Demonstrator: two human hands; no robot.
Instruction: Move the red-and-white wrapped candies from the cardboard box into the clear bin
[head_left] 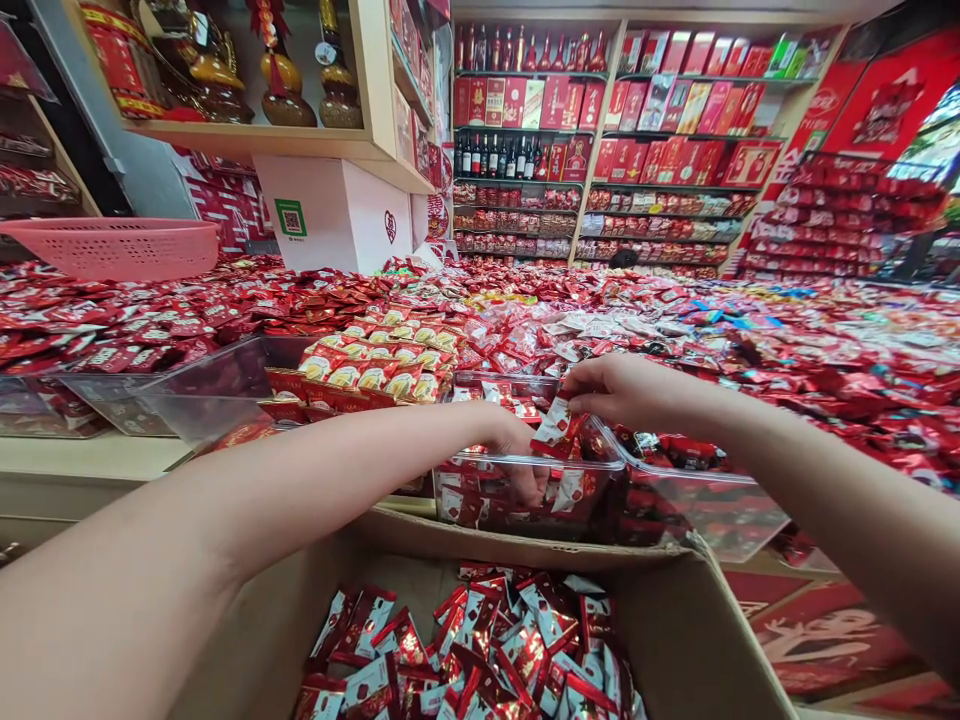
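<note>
My left hand (519, 450) reaches down inside a clear plastic bin (600, 462), among small red-and-white candy packets (461, 500). Its fingers show only blurrily through the front wall, so whether they grip a packet is unclear. Above the bin's right side, my right hand (604, 390) is closed, pinching a red-and-white candy packet (555, 425) between thumb and fingers. In front of the bin, close to me, stands an open cardboard box (480, 535). A loose heap of similar packets (465, 640) lies inside it.
Gold-and-red packets (375, 365) stand in rows in the bin to the left. Another clear bin (697, 490) adjoins on the right. Heaps of wrapped candy (675, 320) spread behind. A pink basket (112, 245) sits at the left, near a white pillar (330, 215); stocked shelves (615, 130) line the back.
</note>
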